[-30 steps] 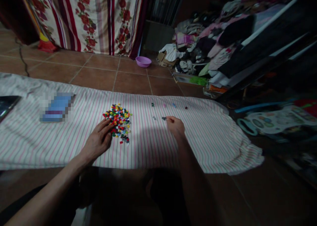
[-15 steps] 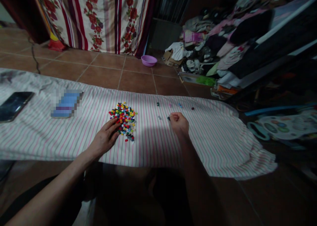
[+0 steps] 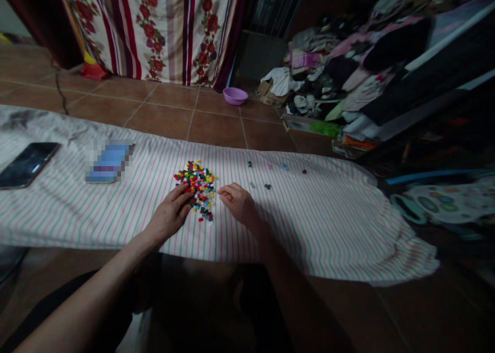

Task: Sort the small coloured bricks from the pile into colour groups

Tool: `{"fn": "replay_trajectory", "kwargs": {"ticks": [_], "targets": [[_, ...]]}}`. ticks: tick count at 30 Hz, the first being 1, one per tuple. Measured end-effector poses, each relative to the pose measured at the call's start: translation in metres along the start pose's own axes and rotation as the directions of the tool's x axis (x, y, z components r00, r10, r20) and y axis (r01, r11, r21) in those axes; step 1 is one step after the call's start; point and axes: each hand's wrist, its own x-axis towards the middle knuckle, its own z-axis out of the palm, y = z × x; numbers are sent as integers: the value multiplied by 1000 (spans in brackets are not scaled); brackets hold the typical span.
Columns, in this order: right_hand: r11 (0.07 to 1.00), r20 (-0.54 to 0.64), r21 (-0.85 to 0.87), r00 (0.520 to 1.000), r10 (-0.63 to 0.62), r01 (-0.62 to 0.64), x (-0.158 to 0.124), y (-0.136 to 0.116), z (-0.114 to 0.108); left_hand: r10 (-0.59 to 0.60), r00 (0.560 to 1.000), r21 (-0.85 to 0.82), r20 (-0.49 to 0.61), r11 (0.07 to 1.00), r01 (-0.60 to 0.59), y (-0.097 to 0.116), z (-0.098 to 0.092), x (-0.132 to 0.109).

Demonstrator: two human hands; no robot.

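Observation:
A heap of tiny multicoloured plastic pieces (image 3: 201,180) lies on the striped cloth. My left hand (image 3: 170,213) rests at the heap's left side, fingers stretched out and tips touching the pieces. Just right of the heap is my right hand (image 3: 238,203), its fingers curled and pinched together; anything between them is too small or hidden to make out. Farther right, small sorted pieces lie apart: dark green (image 3: 249,164), pink (image 3: 269,165), blue (image 3: 285,166) and dark brown (image 3: 304,172) in a back row, with light grey (image 3: 252,185) and dark grey (image 3: 267,187) nearer me.
Two phones lie on the left of the cloth, one dark (image 3: 29,164) and one with a blurred blue screen (image 3: 110,162). Beyond the striped cloth (image 3: 328,224), a purple basin (image 3: 235,97) stands on the tiled floor. Piled clothes (image 3: 348,59) fill the back right.
My right hand has moved left, from the dark grey pieces to the heap's edge, leaving those pieces on the cloth. My left hand stays at the heap. The view has shifted slightly.

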Motion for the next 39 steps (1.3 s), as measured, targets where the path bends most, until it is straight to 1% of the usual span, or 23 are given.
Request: {"fn": "replay_trajectory", "kwargs": {"ticks": [6,12,16,21,25,29,33,39], "targets": [[998,81,3,995,-60,60,1,-6,15,34,999,6,-13,999,-34,0,1,1],[996,82,-33,993,-80,83,3,-7,21,50,999,21,-10,999,-50,2,0,2],[997,85,-25,994,-71,73,4,-6,24,47,999,21,-8,999,-46,4,0,2],[997,99,11,992,-77,76,5,-4,24,52,999,25,-17,998,-51,5,2,4],[996,90,36,992,-84,81,5,-2,22,64,998,3,-20,998,-64,4,2,4],[997,69,53,995,-66,62,6,-1,19,63,998,-18,-24,998,-64,2,1,3],[996,78,62,995,-65,60,7,-5,16,76,997,-14,-29,997,-76,2,-2,2],[992,108,96,990,-93,83,6,-13,17,79,997,19,-4,997,-79,3,-3,2]]}}
